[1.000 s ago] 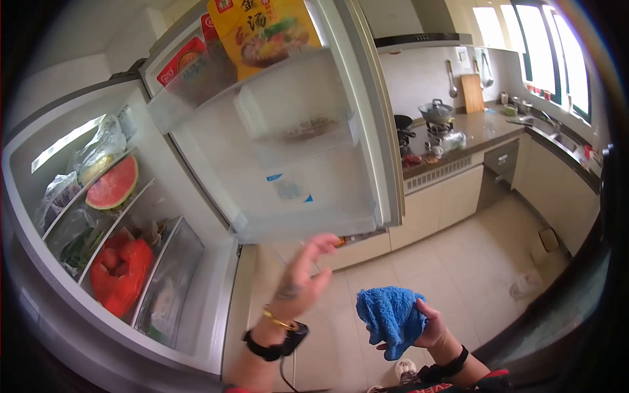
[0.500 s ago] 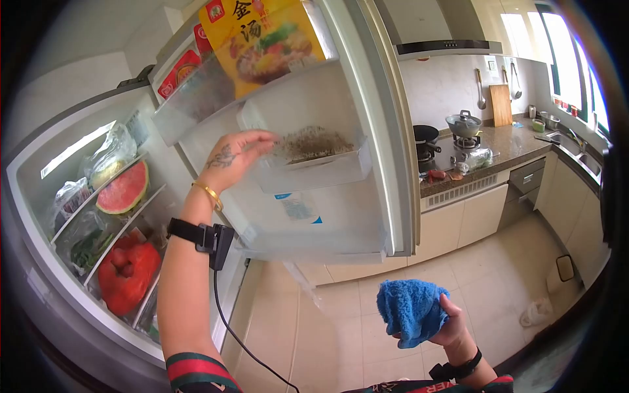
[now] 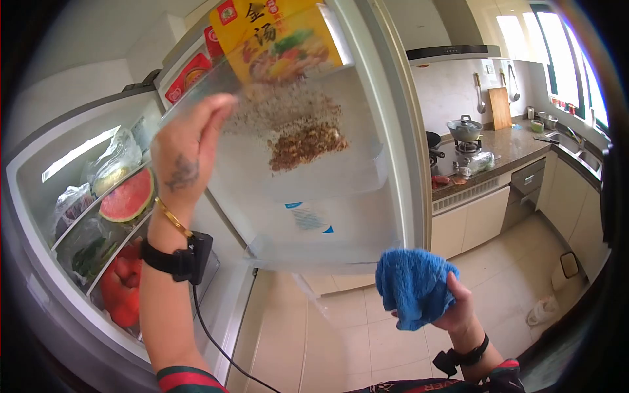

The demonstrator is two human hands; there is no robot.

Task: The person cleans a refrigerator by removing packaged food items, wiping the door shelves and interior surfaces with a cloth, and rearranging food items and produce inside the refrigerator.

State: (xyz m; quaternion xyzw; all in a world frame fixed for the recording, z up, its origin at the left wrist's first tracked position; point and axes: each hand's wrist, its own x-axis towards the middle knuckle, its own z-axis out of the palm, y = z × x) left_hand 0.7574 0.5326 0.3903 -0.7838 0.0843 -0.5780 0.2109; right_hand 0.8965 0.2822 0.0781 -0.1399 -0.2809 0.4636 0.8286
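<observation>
My left hand [image 3: 196,141] is raised in front of the open fridge door [image 3: 262,236]. Its fingers are pressed together at the left edge of a clear plastic door bin [image 3: 288,105], which is tilted up. Dark specks cover the bin, and a patch of brown, crumbly residue [image 3: 308,145] shows on it. Lower right, away from the door's inner face, my right hand [image 3: 455,311] is closed around a blue cloth [image 3: 416,288]. A yellow food package [image 3: 282,42] stands in the door shelf above.
Inside the fridge at left are a cut watermelon [image 3: 128,195], a red bag [image 3: 121,295] and plastic-wrapped food. Behind the door, a counter [image 3: 511,154] carries a lidded pot [image 3: 465,129] and a wrapped item. A cable [image 3: 216,344] hangs from my left wrist strap.
My left hand has moved up and left, and the bin has tilted, exposing the brown residue. My right hand has risen slightly with the cloth.
</observation>
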